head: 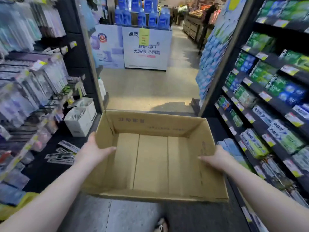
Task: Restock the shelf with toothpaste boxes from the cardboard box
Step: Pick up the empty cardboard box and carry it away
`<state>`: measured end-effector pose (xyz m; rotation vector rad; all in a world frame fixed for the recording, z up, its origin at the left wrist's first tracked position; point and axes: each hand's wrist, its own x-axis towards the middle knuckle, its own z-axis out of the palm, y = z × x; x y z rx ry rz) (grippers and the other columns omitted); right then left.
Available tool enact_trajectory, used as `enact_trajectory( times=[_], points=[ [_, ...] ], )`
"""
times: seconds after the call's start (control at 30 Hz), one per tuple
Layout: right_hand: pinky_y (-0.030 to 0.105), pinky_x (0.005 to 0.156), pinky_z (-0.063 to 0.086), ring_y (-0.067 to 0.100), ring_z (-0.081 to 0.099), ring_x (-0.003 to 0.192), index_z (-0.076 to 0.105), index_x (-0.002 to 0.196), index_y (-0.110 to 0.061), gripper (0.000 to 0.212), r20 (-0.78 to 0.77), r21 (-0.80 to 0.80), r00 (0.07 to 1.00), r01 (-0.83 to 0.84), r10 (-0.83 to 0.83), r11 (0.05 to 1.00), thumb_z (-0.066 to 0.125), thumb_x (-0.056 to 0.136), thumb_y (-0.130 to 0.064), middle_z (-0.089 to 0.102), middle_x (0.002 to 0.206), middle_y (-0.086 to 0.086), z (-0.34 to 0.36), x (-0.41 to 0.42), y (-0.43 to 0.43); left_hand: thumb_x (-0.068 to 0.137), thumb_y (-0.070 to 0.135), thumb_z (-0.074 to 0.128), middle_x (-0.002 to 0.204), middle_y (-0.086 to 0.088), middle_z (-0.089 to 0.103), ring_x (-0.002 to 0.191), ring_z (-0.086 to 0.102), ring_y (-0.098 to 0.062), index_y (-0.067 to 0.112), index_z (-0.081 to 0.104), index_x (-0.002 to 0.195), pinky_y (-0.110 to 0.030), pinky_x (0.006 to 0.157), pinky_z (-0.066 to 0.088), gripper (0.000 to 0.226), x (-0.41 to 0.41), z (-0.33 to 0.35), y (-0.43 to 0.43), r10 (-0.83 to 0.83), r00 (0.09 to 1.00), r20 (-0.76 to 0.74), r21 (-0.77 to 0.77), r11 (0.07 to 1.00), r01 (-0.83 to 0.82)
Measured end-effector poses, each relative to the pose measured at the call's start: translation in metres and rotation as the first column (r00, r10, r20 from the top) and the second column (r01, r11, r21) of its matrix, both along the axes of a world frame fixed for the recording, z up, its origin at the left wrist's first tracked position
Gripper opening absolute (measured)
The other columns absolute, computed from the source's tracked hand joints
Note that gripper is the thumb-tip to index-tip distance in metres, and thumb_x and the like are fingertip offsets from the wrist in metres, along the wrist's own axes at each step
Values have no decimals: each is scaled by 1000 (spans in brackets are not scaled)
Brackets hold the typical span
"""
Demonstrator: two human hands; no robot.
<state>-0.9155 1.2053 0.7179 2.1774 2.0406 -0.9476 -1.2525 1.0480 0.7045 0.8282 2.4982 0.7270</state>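
An open brown cardboard box (150,124) hangs in front of me above the aisle floor, and nothing lies inside it. My left hand (95,150) grips its left wall, thumb over the rim and inside. On the opposite wall my right hand (217,158) holds on the same way. The shelf (267,104) on my right carries rows of green, blue and white toothpaste boxes (254,144) behind yellow price tags.
Racks of hanging toothbrushes (33,84) line the left side, with a white carton (80,118) and loose packs on the low ledge. A display stand of blue detergent bottles (142,19) closes the aisle ahead. A person (210,15) stands far back right.
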Motion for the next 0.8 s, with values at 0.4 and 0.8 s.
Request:
enact_trajectory(
  times=[0.4,0.8],
  points=[
    [37,83,50,26,58,104,33,130,-16,73,-26,-52,999,-35,34,998,65,75,-52,56,122,7,-9,-133,274,68,49,74,131,-18,52,113,55,-37,8,29,137,-47,89,50,91,-129,-9,276,80,993,86,-26,997,-78],
    [37,83,50,23,55,92,35,129,-15,70,-21,-52,998,-60,59,997,69,76,-46,57,119,8,-11,-295,514,68,51,72,127,-12,57,111,56,-35,15,37,133,-45,89,49,82,-288,-24,501,84,992,91,14,996,-85]
  ],
)
